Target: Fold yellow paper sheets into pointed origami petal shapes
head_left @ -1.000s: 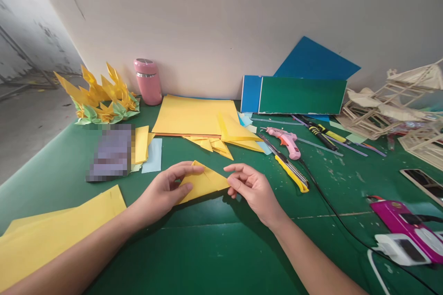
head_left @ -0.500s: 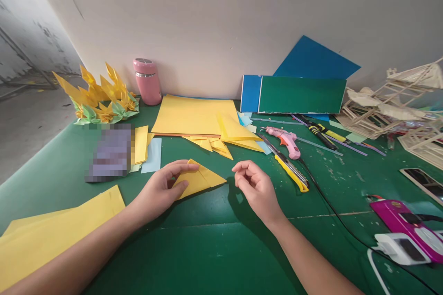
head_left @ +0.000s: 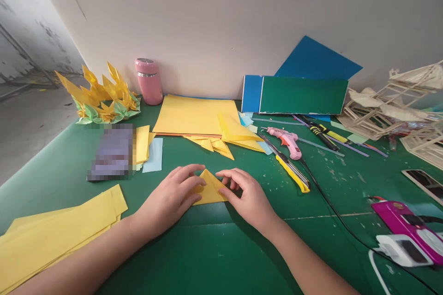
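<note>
A folded yellow paper triangle [head_left: 209,187] lies on the green table [head_left: 214,249] in front of me. My left hand [head_left: 173,196] rests on its left half, fingers stretched flat across the paper. My right hand [head_left: 247,196] presses its right edge with the fingertips, fingers bent and spread. Both hands touch the paper and almost meet over its peak.
A stack of yellow sheets [head_left: 195,115] with folded triangles [head_left: 214,144] lies behind. More yellow sheets [head_left: 58,233] sit at the near left. A yellow utility knife [head_left: 290,170], pink glue gun [head_left: 287,140], pink bottle [head_left: 148,80], paper flowers [head_left: 100,97] and a magenta device [head_left: 408,230] surround the spot.
My right hand came back from the air onto the paper's right edge. The paper has been folded smaller and now lies flat under both hands.
</note>
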Demonstrator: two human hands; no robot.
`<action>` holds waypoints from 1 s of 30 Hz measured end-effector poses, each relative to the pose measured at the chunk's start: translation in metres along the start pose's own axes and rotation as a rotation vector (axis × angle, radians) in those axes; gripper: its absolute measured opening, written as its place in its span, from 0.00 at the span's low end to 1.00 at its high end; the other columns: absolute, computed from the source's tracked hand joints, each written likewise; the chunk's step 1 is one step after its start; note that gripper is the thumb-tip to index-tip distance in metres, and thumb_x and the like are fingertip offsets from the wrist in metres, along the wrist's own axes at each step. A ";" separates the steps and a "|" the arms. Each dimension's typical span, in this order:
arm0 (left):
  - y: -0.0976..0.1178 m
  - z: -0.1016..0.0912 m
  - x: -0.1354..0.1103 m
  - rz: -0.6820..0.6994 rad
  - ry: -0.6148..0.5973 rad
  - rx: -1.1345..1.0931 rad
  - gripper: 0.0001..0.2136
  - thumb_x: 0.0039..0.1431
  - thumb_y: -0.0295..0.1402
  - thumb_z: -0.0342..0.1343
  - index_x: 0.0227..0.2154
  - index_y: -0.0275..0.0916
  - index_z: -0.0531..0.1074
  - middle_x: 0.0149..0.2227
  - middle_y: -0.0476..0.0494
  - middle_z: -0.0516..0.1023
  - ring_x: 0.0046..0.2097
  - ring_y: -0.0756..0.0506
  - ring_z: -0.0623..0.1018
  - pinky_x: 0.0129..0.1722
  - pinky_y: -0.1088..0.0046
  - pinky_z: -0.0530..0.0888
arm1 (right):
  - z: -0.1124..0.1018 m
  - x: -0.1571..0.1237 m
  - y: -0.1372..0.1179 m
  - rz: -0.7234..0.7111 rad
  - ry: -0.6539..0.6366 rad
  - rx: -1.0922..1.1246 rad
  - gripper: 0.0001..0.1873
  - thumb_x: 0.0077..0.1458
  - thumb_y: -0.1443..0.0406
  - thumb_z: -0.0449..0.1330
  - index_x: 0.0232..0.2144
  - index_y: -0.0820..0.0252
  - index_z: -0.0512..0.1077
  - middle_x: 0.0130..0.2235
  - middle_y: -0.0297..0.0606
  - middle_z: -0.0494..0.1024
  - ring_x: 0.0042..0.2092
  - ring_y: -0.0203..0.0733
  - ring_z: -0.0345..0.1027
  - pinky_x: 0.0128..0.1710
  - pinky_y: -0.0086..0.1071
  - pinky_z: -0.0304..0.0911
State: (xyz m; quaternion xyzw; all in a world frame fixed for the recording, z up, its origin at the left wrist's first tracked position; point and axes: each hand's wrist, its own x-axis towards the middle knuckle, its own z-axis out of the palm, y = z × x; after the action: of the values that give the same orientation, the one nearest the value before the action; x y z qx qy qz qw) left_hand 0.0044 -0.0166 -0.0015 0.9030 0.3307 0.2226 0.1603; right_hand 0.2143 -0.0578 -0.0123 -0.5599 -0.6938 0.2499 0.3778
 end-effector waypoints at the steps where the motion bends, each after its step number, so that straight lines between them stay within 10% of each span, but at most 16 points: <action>1: 0.001 -0.001 0.000 0.011 0.003 0.045 0.10 0.64 0.30 0.46 0.37 0.42 0.72 0.51 0.40 0.70 0.48 0.41 0.72 0.47 0.62 0.72 | 0.000 0.000 0.000 -0.015 -0.003 -0.016 0.12 0.53 0.71 0.57 0.41 0.56 0.73 0.32 0.36 0.72 0.33 0.41 0.65 0.32 0.33 0.64; 7: 0.010 -0.002 0.004 0.109 -0.176 0.093 0.15 0.67 0.27 0.40 0.35 0.40 0.73 0.36 0.44 0.73 0.37 0.46 0.73 0.39 0.71 0.72 | 0.001 0.000 0.001 -0.058 -0.031 -0.086 0.15 0.55 0.70 0.58 0.46 0.54 0.73 0.35 0.38 0.74 0.37 0.44 0.68 0.36 0.36 0.67; 16: 0.008 0.016 -0.003 0.106 -0.035 0.002 0.17 0.67 0.28 0.40 0.38 0.45 0.76 0.37 0.44 0.71 0.35 0.46 0.72 0.35 0.71 0.71 | 0.002 -0.001 0.002 -0.076 -0.039 -0.137 0.15 0.57 0.68 0.59 0.47 0.53 0.74 0.39 0.41 0.75 0.43 0.48 0.69 0.43 0.42 0.68; 24: 0.005 0.016 -0.005 -0.206 0.082 -0.263 0.05 0.58 0.35 0.53 0.36 0.42 0.67 0.48 0.43 0.65 0.26 0.52 0.68 0.29 0.70 0.75 | 0.001 0.000 -0.002 0.010 -0.032 -0.048 0.14 0.52 0.71 0.60 0.41 0.54 0.75 0.36 0.38 0.75 0.37 0.43 0.67 0.35 0.34 0.65; 30: 0.010 0.006 0.003 -0.340 0.041 -0.322 0.03 0.59 0.34 0.48 0.34 0.42 0.64 0.33 0.48 0.73 0.30 0.49 0.73 0.28 0.73 0.74 | 0.001 0.000 -0.004 0.096 0.011 0.057 0.06 0.52 0.69 0.59 0.33 0.55 0.74 0.27 0.32 0.72 0.27 0.37 0.61 0.27 0.30 0.60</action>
State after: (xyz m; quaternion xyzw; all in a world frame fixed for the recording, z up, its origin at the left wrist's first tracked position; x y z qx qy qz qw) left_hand 0.0149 -0.0226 -0.0016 0.7924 0.4414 0.2606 0.3307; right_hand 0.2107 -0.0592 -0.0097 -0.5829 -0.6567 0.2842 0.3850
